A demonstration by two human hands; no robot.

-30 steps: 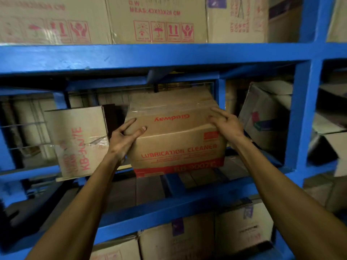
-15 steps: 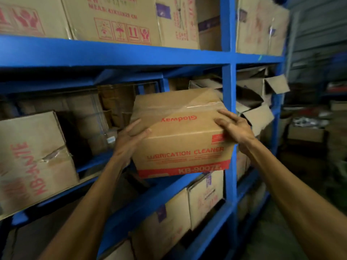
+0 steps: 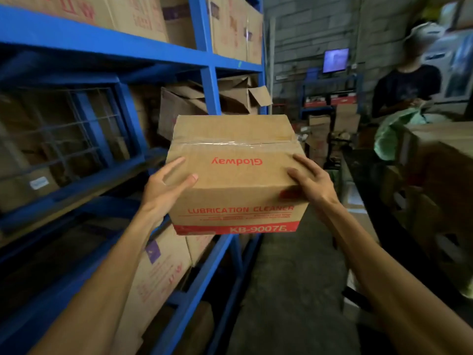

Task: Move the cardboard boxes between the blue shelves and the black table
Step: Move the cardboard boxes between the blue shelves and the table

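Gleaming tape across tan box [image 3: 235, 175]

A dim storeroom: grey block wall [image 3: 302, 34] at the far end, a lit screen [image 3: 335, 60] on it, concrete floor [image 3: 289, 290] below.
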